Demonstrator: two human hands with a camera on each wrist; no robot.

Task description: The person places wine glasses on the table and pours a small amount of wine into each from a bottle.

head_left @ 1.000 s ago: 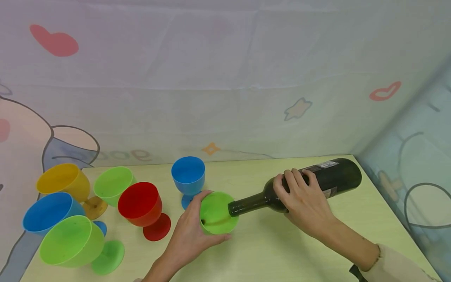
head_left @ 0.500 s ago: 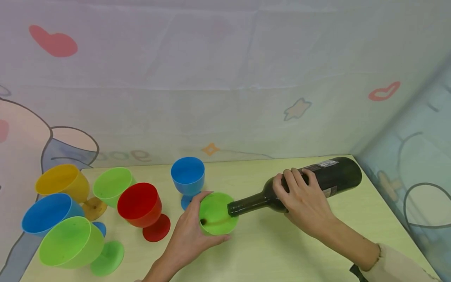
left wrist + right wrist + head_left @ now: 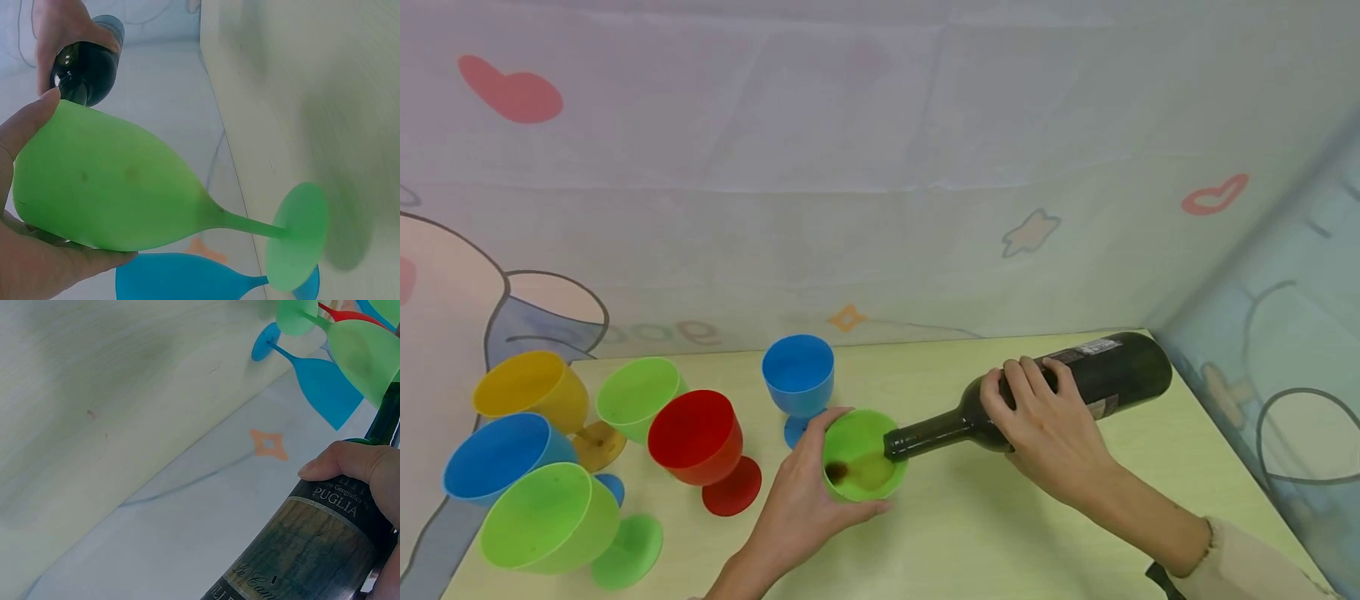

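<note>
My left hand (image 3: 801,492) grips the bowl of a light green plastic goblet (image 3: 859,432), fingers on the far side and thumb on the near side. A dark spot and a yellow-brown patch of liquid (image 3: 872,471) show inside its bowl. My right hand (image 3: 1051,421) holds a dark glass wine bottle (image 3: 1120,371) round the body, almost level, its mouth at the goblet's right rim. In the left wrist view the goblet's foot (image 3: 297,237) is close over the table. The label on the bottle (image 3: 337,506) reads PUGLIA in the right wrist view.
Just behind my left hand stands a blue goblet (image 3: 799,375). At the left are a red goblet (image 3: 696,437), a yellow goblet (image 3: 535,392), another blue one and two more green ones. A printed cloth (image 3: 880,167) hangs along the table's back edge.
The dark spot inside the held goblet has grown, and the yellow streak has widened into a patch. Both hands and the bottle have stayed nearly in place.
</note>
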